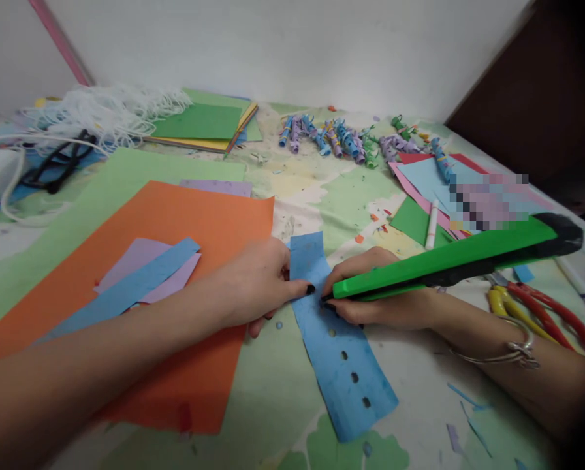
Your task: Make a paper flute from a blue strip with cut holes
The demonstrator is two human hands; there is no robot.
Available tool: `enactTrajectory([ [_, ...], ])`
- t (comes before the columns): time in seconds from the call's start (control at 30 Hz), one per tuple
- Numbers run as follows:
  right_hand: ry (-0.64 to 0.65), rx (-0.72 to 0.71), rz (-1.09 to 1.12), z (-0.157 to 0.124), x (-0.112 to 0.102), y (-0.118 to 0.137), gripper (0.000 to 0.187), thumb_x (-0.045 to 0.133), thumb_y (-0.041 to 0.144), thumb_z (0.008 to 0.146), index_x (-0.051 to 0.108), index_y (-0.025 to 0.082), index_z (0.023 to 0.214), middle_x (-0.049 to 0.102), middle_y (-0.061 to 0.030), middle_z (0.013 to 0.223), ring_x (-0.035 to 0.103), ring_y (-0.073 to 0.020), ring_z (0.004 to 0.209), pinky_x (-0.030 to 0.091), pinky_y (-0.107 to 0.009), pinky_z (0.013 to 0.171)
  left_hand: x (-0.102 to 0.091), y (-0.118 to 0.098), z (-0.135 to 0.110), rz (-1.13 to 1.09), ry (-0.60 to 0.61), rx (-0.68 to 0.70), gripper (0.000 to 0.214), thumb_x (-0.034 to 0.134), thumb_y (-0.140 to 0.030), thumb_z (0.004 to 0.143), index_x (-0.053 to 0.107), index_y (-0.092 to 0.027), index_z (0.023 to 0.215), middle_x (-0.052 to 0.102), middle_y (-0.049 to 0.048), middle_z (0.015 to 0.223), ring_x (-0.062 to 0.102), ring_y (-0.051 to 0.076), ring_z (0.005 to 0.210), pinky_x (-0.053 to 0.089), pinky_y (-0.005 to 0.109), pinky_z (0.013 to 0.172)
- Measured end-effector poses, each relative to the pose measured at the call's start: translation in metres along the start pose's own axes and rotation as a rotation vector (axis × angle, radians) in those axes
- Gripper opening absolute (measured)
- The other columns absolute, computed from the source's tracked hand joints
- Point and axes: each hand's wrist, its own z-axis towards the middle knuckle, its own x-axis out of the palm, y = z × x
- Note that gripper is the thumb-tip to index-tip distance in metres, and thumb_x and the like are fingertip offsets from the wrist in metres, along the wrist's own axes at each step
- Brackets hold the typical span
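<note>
A blue paper strip point(354, 365) lies at the middle, with several small, rough-edged holes in a row down its lower half. My left hand point(263, 281) grips the strip's left edge, thumb on top and the other fingers curled beside it. In my right hand point(365, 294) is a green and black utility knife point(449, 258), held like a pen. Its front end points down at the strip near my left thumb; the blade is hidden. Under my left forearm, another blue strip point(126, 287) and a purple paper piece point(136, 261) rest on an orange sheet point(214, 228).
Scissors point(542, 307) and a white marker point(432, 225) lie at the right. Rolled paper pieces point(341, 137) line the back. White string point(111, 117), black glasses point(60, 160) and stacked coloured paper point(199, 121) are at the back left. Paper scraps point(454, 437) dot the tablecloth.
</note>
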Motion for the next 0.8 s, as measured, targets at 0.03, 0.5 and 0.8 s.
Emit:
enactTrajectory([
  [0.03,-0.002,-0.005,-0.007,0.000,0.000,0.000,0.012,0.061,0.013,0.070,0.070,0.015,0.079,0.066,0.0009,0.064,0.056,-0.0071,0.055,0.045,-0.015,0.051,0.000,0.000,0.000,0.005,0.001,0.002,0.028,0.051,-0.035,0.079,0.047,-0.019,0.056,0.045,-0.0056,0.031,0.048,0.011,0.027,0.038,0.019,0.034],
  [0.5,0.006,-0.018,-0.027,-0.001,0.000,0.002,0.014,0.061,0.011,0.069,0.070,0.015,0.079,0.070,0.0000,0.070,0.060,-0.0082,0.060,0.047,-0.016,0.058,0.001,0.014,0.010,-0.135,-0.256,0.219,0.019,0.055,-0.038,0.075,0.053,-0.019,0.073,0.053,-0.0057,0.049,0.051,0.009,0.036,0.036,0.018,0.038],
  [0.8,0.060,0.034,0.039,-0.001,-0.003,0.006,0.012,0.062,0.016,0.072,0.070,0.014,0.080,0.069,-0.0024,0.073,0.062,-0.0109,0.064,0.049,-0.019,0.060,-0.018,0.006,0.001,0.267,-0.269,0.163,0.013,0.055,-0.027,0.068,0.043,-0.020,0.069,0.050,-0.0034,0.061,0.051,0.012,0.051,0.031,0.022,0.045],
])
